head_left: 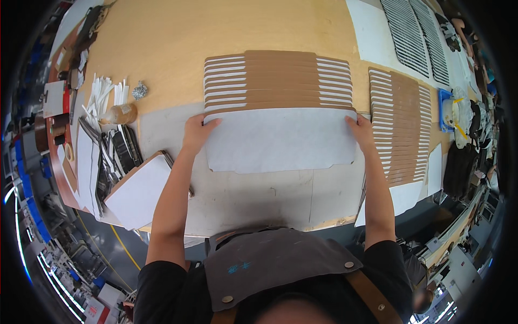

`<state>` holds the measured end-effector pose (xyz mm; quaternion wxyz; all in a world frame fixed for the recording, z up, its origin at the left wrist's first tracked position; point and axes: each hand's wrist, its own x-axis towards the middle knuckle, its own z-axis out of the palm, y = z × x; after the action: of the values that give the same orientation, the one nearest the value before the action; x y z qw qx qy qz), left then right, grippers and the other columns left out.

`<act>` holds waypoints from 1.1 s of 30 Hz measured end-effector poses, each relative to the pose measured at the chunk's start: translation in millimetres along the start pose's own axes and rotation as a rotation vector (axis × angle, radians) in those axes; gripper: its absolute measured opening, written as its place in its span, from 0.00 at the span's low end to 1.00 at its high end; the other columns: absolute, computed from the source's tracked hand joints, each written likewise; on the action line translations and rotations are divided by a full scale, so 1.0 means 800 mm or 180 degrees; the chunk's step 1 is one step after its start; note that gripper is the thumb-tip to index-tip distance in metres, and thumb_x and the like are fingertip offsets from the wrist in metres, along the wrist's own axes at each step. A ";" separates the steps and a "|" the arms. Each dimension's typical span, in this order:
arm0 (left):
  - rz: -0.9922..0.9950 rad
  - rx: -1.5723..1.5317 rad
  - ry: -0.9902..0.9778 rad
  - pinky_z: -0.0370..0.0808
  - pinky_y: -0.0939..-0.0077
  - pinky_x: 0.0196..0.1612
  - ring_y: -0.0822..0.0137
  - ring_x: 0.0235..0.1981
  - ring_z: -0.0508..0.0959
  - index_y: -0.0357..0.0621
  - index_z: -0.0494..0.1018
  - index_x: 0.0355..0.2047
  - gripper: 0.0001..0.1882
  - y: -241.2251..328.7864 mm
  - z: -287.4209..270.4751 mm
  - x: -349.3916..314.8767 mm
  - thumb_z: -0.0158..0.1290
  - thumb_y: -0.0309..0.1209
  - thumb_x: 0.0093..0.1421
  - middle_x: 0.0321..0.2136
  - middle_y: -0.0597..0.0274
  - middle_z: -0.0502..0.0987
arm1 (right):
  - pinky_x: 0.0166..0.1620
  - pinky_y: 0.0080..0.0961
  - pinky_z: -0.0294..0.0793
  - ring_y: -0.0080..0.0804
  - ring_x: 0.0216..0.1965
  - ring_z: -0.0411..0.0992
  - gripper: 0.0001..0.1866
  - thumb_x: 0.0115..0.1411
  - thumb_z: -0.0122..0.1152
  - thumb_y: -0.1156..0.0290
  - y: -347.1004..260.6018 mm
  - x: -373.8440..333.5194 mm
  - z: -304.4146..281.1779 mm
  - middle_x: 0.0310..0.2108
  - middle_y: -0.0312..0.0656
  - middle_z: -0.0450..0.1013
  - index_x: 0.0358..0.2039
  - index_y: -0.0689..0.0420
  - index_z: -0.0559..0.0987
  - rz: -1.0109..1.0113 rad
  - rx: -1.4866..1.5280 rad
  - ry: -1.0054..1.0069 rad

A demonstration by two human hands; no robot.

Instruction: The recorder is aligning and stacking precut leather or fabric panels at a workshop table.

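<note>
In front of me a row of flat brown panels (280, 75) lies fanned out on the table, each overlapping the one behind, with white strips showing at both sides. The nearest one is a white-faced panel (280, 140), its whole pale face turned up. My left hand (198, 132) grips its far left corner, thumb on top and the other fingers mostly hidden at the edge. At the far right corner, my right hand (361, 131) holds the same panel, with its thumb over the white face.
To the right lies a second fanned row of brown panels (404, 124); dark striped rows (407, 38) lie beyond it. A blue tray (445, 110) stands at far right. Leftward are white strips (101, 94), an amber bottle (121, 113), a foil-like ball (140, 90) and a white sheet (141, 191).
</note>
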<state>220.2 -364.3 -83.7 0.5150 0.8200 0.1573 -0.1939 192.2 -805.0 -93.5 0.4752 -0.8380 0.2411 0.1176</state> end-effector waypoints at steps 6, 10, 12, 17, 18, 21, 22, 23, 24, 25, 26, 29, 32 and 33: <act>-0.0201 0.0651 0.0194 0.64 0.76 0.20 0.74 0.15 0.64 0.32 0.74 0.28 0.18 0.004 0.000 0.006 0.59 0.37 0.47 0.14 0.62 0.70 | 0.28 0.23 0.66 0.24 0.22 0.65 0.15 0.51 0.58 0.64 0.006 0.003 -0.004 0.20 0.41 0.70 0.29 0.65 0.75 -0.0058 -0.0520 -0.0002; -0.0133 0.0660 0.0335 0.63 0.76 0.19 0.74 0.15 0.63 0.33 0.75 0.29 0.17 0.011 0.000 0.001 0.59 0.37 0.46 0.13 0.62 0.69 | 0.25 0.25 0.65 0.26 0.18 0.63 0.16 0.50 0.59 0.61 -0.022 -0.007 -0.002 0.15 0.42 0.68 0.24 0.65 0.74 -0.0184 -0.1110 0.0177; -0.0140 0.0800 0.0383 0.63 0.76 0.19 0.73 0.15 0.63 0.34 0.75 0.30 0.18 0.019 0.002 -0.004 0.60 0.38 0.46 0.13 0.62 0.69 | 0.24 0.25 0.64 0.27 0.17 0.62 0.17 0.49 0.59 0.61 -0.029 -0.012 -0.001 0.14 0.42 0.67 0.23 0.65 0.74 -0.0204 -0.1094 0.0256; -0.0070 0.0822 0.0275 0.62 0.76 0.19 0.73 0.14 0.61 0.34 0.75 0.29 0.18 0.006 -0.002 0.001 0.60 0.38 0.45 0.12 0.62 0.68 | 0.25 0.27 0.65 0.30 0.17 0.61 0.17 0.48 0.60 0.61 -0.017 -0.003 -0.006 0.16 0.44 0.68 0.21 0.65 0.72 0.0070 -0.0789 0.0292; -0.0047 0.0803 0.0307 0.62 0.75 0.19 0.73 0.14 0.61 0.34 0.75 0.28 0.18 0.005 -0.002 0.001 0.60 0.38 0.45 0.12 0.62 0.68 | 0.25 0.27 0.65 0.30 0.17 0.61 0.17 0.48 0.60 0.61 -0.014 -0.001 -0.005 0.16 0.44 0.68 0.21 0.65 0.72 0.0081 -0.0799 0.0313; 0.0035 0.1099 0.0330 0.60 0.74 0.18 0.72 0.13 0.59 0.33 0.73 0.24 0.18 0.008 -0.002 0.002 0.61 0.38 0.45 0.11 0.61 0.66 | 0.26 0.27 0.65 0.31 0.18 0.63 0.17 0.48 0.61 0.61 -0.012 0.001 -0.002 0.17 0.44 0.68 0.23 0.64 0.72 0.0071 -0.1089 0.0324; 0.0037 0.1092 0.0326 0.60 0.74 0.18 0.72 0.13 0.59 0.33 0.73 0.24 0.18 0.008 -0.001 0.003 0.61 0.38 0.45 0.11 0.61 0.66 | 0.26 0.27 0.66 0.32 0.19 0.63 0.16 0.48 0.61 0.61 -0.016 0.000 0.000 0.17 0.44 0.69 0.23 0.64 0.73 0.0064 -0.1163 0.0358; 0.0080 0.1016 0.0356 0.60 0.74 0.18 0.71 0.13 0.59 0.32 0.73 0.22 0.18 0.006 0.000 0.003 0.61 0.38 0.45 0.10 0.61 0.66 | 0.27 0.27 0.66 0.32 0.19 0.64 0.16 0.48 0.61 0.61 -0.018 -0.001 0.000 0.17 0.44 0.69 0.23 0.64 0.73 0.0057 -0.1235 0.0390; 0.0124 0.0940 0.0388 0.59 0.73 0.17 0.71 0.13 0.59 0.32 0.72 0.21 0.18 0.006 0.000 0.003 0.61 0.38 0.45 0.10 0.60 0.65 | 0.27 0.27 0.66 0.32 0.19 0.64 0.16 0.48 0.61 0.61 -0.017 -0.001 -0.001 0.17 0.44 0.69 0.23 0.64 0.73 0.0056 -0.1239 0.0394; 0.0125 0.0937 0.0389 0.59 0.73 0.17 0.71 0.13 0.59 0.32 0.72 0.21 0.18 0.006 0.001 0.003 0.61 0.38 0.45 0.10 0.60 0.65 | 0.27 0.27 0.66 0.32 0.19 0.65 0.16 0.48 0.61 0.62 -0.016 -0.001 -0.002 0.18 0.44 0.69 0.24 0.64 0.73 0.0054 -0.1251 0.0402; 0.0140 0.0979 0.0385 0.59 0.74 0.17 0.71 0.13 0.58 0.32 0.72 0.21 0.18 0.007 0.001 0.003 0.61 0.38 0.44 0.10 0.60 0.65 | 0.27 0.27 0.66 0.31 0.20 0.65 0.16 0.48 0.61 0.62 -0.015 0.000 -0.003 0.18 0.44 0.69 0.24 0.64 0.73 0.0052 -0.1263 0.0408; 0.0187 0.0975 0.0393 0.59 0.74 0.17 0.72 0.13 0.58 0.32 0.72 0.21 0.18 0.005 0.001 0.004 0.61 0.38 0.44 0.10 0.61 0.65 | 0.27 0.26 0.66 0.29 0.20 0.65 0.15 0.48 0.61 0.63 -0.008 0.001 -0.006 0.18 0.43 0.70 0.25 0.64 0.74 0.0191 -0.0821 0.0400; 0.0228 0.0870 0.0425 0.59 0.74 0.17 0.72 0.13 0.58 0.32 0.72 0.21 0.18 0.003 0.003 0.004 0.61 0.39 0.44 0.10 0.61 0.65 | 0.27 0.26 0.66 0.28 0.20 0.65 0.14 0.48 0.61 0.64 -0.004 0.004 -0.009 0.18 0.42 0.70 0.26 0.63 0.74 0.0378 -0.0728 0.0306; 0.0236 0.0810 0.0455 0.59 0.74 0.17 0.72 0.13 0.58 0.32 0.72 0.21 0.18 0.003 0.003 0.003 0.61 0.39 0.44 0.09 0.61 0.64 | 0.27 0.26 0.66 0.28 0.20 0.65 0.14 0.48 0.61 0.64 -0.005 0.004 -0.008 0.18 0.42 0.70 0.26 0.63 0.74 0.0374 -0.0728 0.0297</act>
<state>223.3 -367.6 -84.2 0.4011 0.8957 0.1373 -0.1343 196.8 -809.5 -88.4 0.3572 -0.8756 0.2966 0.1329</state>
